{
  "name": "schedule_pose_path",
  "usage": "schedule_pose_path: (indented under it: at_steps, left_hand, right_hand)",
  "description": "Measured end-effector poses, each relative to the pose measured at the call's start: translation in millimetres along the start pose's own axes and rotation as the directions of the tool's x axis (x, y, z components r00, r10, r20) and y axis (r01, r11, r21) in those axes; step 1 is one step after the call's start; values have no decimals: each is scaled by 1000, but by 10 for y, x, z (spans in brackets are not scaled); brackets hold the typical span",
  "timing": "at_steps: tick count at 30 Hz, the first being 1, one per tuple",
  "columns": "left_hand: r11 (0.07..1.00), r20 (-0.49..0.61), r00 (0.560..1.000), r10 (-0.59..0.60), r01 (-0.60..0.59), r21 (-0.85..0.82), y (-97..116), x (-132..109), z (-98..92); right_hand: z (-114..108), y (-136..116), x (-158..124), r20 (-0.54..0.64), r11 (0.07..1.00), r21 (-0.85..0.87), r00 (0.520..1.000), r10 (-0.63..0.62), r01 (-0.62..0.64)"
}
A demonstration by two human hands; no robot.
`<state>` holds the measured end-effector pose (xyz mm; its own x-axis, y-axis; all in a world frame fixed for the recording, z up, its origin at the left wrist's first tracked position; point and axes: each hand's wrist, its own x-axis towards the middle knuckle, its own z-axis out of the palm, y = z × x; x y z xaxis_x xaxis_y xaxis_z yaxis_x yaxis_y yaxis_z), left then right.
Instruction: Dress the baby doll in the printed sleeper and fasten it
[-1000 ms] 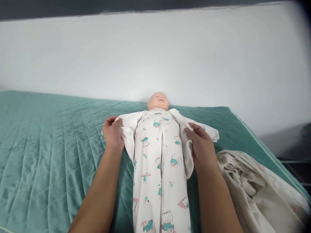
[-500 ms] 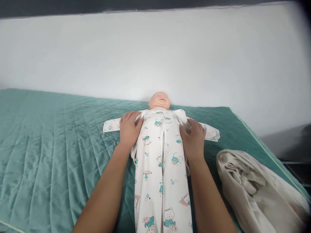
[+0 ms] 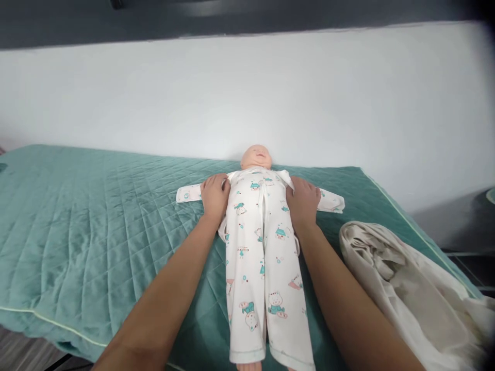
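Observation:
A baby doll (image 3: 257,157) lies on its back, its head toward the wall. It wears a white romper (image 3: 251,226) printed with teal houses and animals. The sleeves stretch out to both sides, and the doll's feet just show below the leg cuffs. My left hand (image 3: 215,198) curls over the left sleeve near the armpit, thumb and fingers closed at the romper's edge. On the other side, my right hand (image 3: 303,202) is closed at the matching edge, beside a raised white fold at the shoulder. My fingertips are partly hidden.
A quilted green cover (image 3: 116,221) with pale piping lies under the doll. To the right is a bunched cream cloth (image 3: 417,293). A white wall (image 3: 240,98) with a dark band above stands behind. Wooden floor (image 3: 23,350) shows at the lower left.
The view has tilted up and back, so the leg cuffs and feet now show. Both hands stay at the romper's sides, the fingers drawn slightly closer together.

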<state>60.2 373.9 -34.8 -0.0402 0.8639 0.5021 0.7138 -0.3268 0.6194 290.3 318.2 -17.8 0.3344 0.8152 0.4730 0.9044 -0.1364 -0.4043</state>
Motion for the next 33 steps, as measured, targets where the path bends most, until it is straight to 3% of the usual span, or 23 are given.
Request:
schedule_pose_path:
  at_steps: [5,10,13,17,22,26,30,33]
  left_hand:
    - [993,20,1000,-2,-1,115,13,10,-9]
    - [969,40,999,-1,-9,249,18,11,-1]
    - [947,53,999,-6,-12,321,20,28,-12]
    - [913,93,995,-25,-15,407,14,135,-82]
    - [868,134,986,-103,23,496,-73,320,-239]
    - [876,91,983,-159,98,472,-138,258,-252]
    - [897,48,998,-43,17,442,-111,62,-186]
    - [912,116,987,110,-147,382,-103,-10,-176]
  right_hand:
    - [-57,174,60,32,990,-32,990,-138,139]
    - [-47,439,144,-85,999,24,995,47,-46]
    - [-13,523,173,-90,997,63,995,40,-34]
    - [10,527,181,-73,987,158,997,5,6]
    - [-10,477,195,-16,989,147,1000,2,0]
    - [-27,455,204,26,990,139,999,29,-32]
    - [-44,409,192,41,991,110,997,65,-70]
    - [-62,348,184,44,996,47,996,72,-74]
